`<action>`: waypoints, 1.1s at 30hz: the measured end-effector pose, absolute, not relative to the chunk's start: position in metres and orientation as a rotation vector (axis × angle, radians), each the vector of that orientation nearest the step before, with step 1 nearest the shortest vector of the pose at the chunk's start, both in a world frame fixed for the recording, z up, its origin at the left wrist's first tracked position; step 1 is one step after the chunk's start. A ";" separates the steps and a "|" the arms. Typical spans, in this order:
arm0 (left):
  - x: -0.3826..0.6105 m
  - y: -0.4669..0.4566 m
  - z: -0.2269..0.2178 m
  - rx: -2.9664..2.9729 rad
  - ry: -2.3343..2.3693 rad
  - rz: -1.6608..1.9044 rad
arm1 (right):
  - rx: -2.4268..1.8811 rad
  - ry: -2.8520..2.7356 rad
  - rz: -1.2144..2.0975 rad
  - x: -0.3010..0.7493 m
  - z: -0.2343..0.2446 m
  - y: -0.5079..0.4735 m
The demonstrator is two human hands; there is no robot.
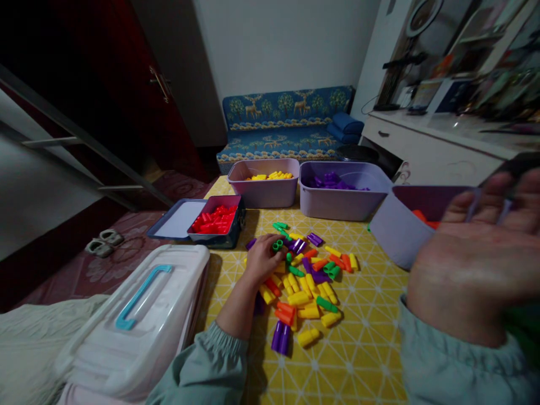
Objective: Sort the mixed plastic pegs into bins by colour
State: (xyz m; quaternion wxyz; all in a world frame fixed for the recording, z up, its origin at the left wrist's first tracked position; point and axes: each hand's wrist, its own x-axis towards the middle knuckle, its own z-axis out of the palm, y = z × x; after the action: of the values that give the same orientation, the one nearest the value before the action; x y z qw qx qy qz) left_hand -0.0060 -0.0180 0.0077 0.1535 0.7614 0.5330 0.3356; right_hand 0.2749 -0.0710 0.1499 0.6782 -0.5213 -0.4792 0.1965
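Note:
My left hand (262, 257) is over the left side of a loose pile of coloured plastic pieces. Its fingers are closed on a green double-tube piece (277, 245), whose two open ends face me. Around it lie yellow pieces (298, 298), purple pieces (280, 337), orange pieces (286, 313) and green pieces (327, 304), many shaped like joined tubes with rounded tips. At the right, my right hand (472, 253) is raised with the palm up and the fingers apart, holding nothing. It partly covers a grey-lilac bin (392, 230) with orange pieces inside.
Behind the pile stand a bin of yellow pieces (264, 191) and a bin of purple pieces (341, 202). An open case (215, 239) holds red pieces. A white lidded box (169, 292) with a blue handle is at the left. The yellow patterned tablecloth (363, 349) lies beneath; a blue sofa (282, 140) stands beyond.

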 end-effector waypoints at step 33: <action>-0.005 -0.022 0.016 2.100 1.547 0.902 | -1.905 -2.407 0.503 0.203 0.061 -0.014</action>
State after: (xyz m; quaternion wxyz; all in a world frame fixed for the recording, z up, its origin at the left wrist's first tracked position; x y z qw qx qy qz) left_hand -0.0051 -0.0218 0.0160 0.1898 0.7472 0.5502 0.3209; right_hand 0.2032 -0.0141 0.0615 0.0153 -0.6124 -0.7737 0.1617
